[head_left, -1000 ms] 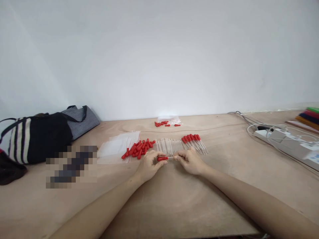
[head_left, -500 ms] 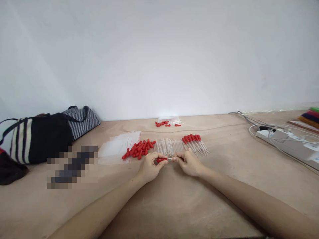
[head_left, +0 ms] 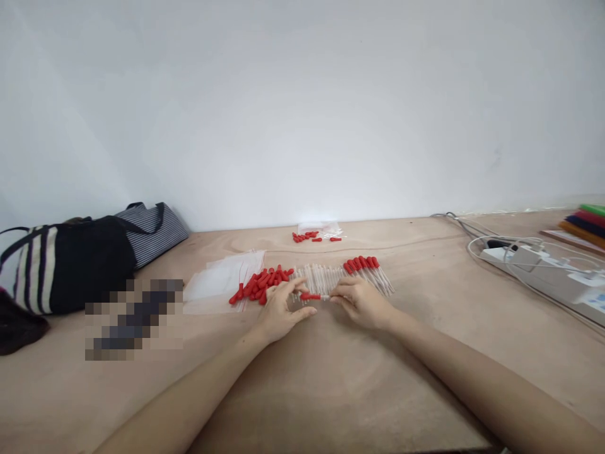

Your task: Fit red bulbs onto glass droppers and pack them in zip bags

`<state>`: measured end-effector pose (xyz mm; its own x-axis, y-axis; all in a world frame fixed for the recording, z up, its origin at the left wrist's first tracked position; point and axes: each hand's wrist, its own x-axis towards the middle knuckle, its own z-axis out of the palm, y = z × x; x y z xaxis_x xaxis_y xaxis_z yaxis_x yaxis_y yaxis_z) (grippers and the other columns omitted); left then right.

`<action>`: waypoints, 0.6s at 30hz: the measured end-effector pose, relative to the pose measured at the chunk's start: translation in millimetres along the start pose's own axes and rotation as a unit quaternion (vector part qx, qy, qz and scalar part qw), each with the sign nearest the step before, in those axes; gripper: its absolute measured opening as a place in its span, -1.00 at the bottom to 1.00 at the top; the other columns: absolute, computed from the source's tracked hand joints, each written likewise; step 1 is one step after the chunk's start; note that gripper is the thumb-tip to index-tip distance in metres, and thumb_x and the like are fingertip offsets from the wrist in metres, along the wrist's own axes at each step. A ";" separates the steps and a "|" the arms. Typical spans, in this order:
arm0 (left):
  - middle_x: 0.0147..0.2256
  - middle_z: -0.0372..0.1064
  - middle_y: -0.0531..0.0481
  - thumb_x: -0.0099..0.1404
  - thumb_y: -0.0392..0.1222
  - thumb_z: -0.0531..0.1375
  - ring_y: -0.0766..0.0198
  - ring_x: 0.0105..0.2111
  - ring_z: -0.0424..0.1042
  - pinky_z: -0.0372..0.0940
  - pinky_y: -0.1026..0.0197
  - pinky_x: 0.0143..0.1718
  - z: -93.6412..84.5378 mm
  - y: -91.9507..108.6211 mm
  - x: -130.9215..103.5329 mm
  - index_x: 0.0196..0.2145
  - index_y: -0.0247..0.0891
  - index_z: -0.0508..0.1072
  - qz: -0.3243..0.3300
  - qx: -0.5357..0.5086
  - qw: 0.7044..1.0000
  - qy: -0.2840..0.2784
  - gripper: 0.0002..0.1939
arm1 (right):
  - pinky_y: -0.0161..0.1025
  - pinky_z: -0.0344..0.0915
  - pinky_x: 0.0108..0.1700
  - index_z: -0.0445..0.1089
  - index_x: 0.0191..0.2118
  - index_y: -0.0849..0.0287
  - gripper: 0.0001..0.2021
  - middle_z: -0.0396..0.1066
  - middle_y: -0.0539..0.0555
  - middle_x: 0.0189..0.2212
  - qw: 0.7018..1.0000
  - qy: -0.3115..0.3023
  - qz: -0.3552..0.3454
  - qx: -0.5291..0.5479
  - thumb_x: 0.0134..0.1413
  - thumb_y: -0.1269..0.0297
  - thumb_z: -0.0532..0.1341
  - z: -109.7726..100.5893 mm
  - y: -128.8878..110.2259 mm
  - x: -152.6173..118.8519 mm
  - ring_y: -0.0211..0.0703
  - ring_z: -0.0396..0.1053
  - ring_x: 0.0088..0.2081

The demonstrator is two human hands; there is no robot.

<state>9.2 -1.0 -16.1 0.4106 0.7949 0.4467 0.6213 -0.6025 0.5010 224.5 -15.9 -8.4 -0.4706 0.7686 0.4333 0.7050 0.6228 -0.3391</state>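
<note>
My right hand (head_left: 363,304) pinches the clear tube of a dropper whose red rubber bulb (head_left: 311,296) points left. Thumb and fingers of my left hand (head_left: 278,310) are spread around that bulb, apart from it. Just beyond the left hand lies a heap of loose red bulbs (head_left: 261,282). Thin clear tubes (head_left: 317,277) lie in a row behind the held dropper. Several droppers with red bulbs (head_left: 362,263) lie side by side beyond my right hand.
Clear plastic bags (head_left: 212,284) lie left of the bulbs. Farther back are more red bulbs (head_left: 305,236) by another bag. A black striped bag (head_left: 89,258) sits at left, with a blurred dark object before it. A power strip (head_left: 543,271) with cables stands at right.
My left hand has let go of the red bulb and its fingers have spread. The dropper has moved slightly away from me, still in my right hand.
</note>
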 end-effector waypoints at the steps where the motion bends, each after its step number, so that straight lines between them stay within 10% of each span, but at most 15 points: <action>1: -0.24 0.36 0.00 -0.02 -0.09 0.25 0.14 -0.20 0.29 0.04 0.05 -0.12 -5.0 -0.8 1.9 -0.05 -0.16 0.23 -0.006 0.032 0.999 0.007 -0.45 | -0.33 0.09 -0.36 0.39 -0.39 0.20 -0.82 0.36 0.08 -0.43 0.999 0.016 0.037 0.006 0.03 0.36 0.04 -1.7 5.9 0.7 -0.25 0.26 -0.40; 7: -0.25 0.30 -0.02 0.00 -0.12 0.21 0.06 -0.15 0.20 0.00 0.02 -0.18 -32.3 -6.5 9.2 -0.26 -0.14 0.35 -0.109 0.177 0.978 -0.013 -0.70 | -0.35 0.06 -0.48 0.33 -0.31 0.26 -0.80 0.37 0.07 -0.53 0.955 0.074 0.285 -0.020 0.01 0.28 0.03 -10.0 42.4 3.4 -0.22 0.28 -0.50; 18: -0.25 0.26 -0.02 -0.01 -0.10 0.22 0.06 -0.17 0.17 -0.01 0.07 -0.23 -32.5 -15.8 7.1 -0.32 -0.14 0.40 -0.096 0.248 0.964 -0.001 -0.76 | -0.25 0.10 -0.40 0.24 -0.13 0.12 -0.69 0.38 0.12 -0.32 0.904 0.027 0.410 -0.121 -0.01 0.15 0.02 -2.8 38.2 11.9 -0.03 0.33 -0.28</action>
<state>-19.4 11.8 3.3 0.2574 0.8885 0.3798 0.9285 -0.3362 0.1574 247.3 16.6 -13.9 0.2845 0.9450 0.1615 0.9034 -0.2078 -0.3751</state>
